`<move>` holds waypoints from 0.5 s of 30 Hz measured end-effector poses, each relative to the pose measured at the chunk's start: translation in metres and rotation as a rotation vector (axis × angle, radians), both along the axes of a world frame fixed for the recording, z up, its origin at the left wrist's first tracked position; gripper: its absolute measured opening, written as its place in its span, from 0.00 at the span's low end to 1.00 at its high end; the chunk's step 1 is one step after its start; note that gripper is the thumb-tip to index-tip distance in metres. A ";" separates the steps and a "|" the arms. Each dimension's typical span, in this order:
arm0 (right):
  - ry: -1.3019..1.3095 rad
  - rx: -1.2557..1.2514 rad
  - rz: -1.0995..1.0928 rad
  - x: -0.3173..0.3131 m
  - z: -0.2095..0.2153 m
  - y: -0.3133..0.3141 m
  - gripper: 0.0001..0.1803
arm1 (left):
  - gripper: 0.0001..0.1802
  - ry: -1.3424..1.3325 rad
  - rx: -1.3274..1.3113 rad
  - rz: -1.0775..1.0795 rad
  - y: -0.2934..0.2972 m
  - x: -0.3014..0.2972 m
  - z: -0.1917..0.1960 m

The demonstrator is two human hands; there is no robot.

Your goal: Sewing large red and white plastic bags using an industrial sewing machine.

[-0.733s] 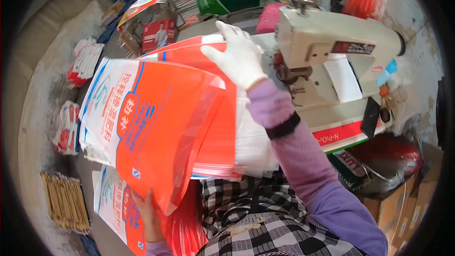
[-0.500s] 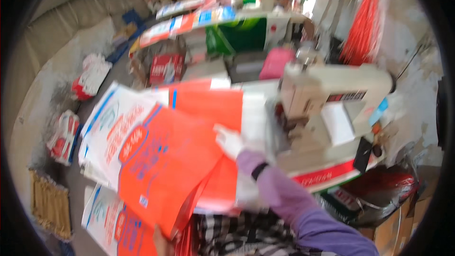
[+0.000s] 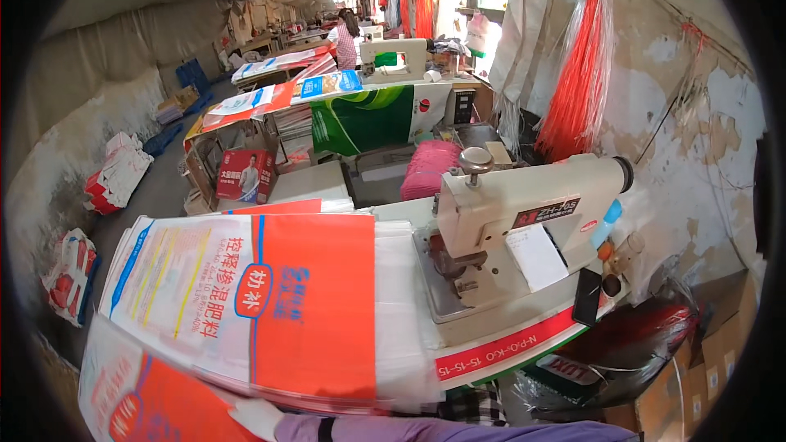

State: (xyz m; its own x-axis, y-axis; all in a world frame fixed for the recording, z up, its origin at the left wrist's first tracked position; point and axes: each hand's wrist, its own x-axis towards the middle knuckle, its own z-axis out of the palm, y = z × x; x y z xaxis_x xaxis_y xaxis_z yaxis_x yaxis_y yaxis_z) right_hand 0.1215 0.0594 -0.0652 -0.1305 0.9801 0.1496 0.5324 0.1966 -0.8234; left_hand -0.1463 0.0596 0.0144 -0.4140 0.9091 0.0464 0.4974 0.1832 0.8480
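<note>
At the lower edge, my right hand (image 3: 259, 419), in what looks like a white glove, is at the upper edge of an orange-and-white printed sack (image 3: 176, 393). Its fingers are closed on that edge, slightly blurred. The sack slants across the lower left, in front of a stack of similar flat sacks (image 3: 315, 295) lying on the table. My left hand is out of view. Right of the stack stands a cream sewing machine (image 3: 524, 196), with a white paper (image 3: 536, 258) against it.
A black phone (image 3: 587, 297) lies on the table's right edge. Behind are a pink thread cone (image 3: 431, 169) and a red box (image 3: 243, 176). Red and white strands (image 3: 575, 74) hang on the right wall. Bundles (image 3: 72, 278) lie on the floor at left. A person (image 3: 345, 41) is farther back.
My right hand has come down and left along with the upper sack, baring the stack beneath. My left hand has gone out of view. The head view has lifted to show more of the room.
</note>
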 end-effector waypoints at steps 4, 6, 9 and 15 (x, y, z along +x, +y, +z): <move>-0.307 0.156 -0.068 -0.017 -0.056 -0.047 0.12 | 0.09 0.154 -0.037 -0.023 0.015 -0.005 -0.018; -0.867 0.308 -0.292 -0.026 -0.148 -0.042 0.10 | 0.09 0.216 -0.034 -0.057 0.019 0.008 -0.013; -0.821 0.078 -0.104 -0.020 -0.142 -0.056 0.10 | 0.10 0.290 -0.042 -0.043 0.016 -0.008 -0.012; -0.533 -0.236 0.281 0.056 0.023 -0.111 0.10 | 0.11 0.495 -0.003 -0.012 0.009 -0.008 -0.008</move>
State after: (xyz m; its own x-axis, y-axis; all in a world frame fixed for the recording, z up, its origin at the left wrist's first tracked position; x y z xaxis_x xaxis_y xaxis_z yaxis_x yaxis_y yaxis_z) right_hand 0.1774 -0.0517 -0.0423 -0.3840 0.8964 -0.2215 0.8346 0.2343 -0.4985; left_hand -0.1546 0.0689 0.0060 -0.3326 0.9140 0.2325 0.8425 0.1771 0.5088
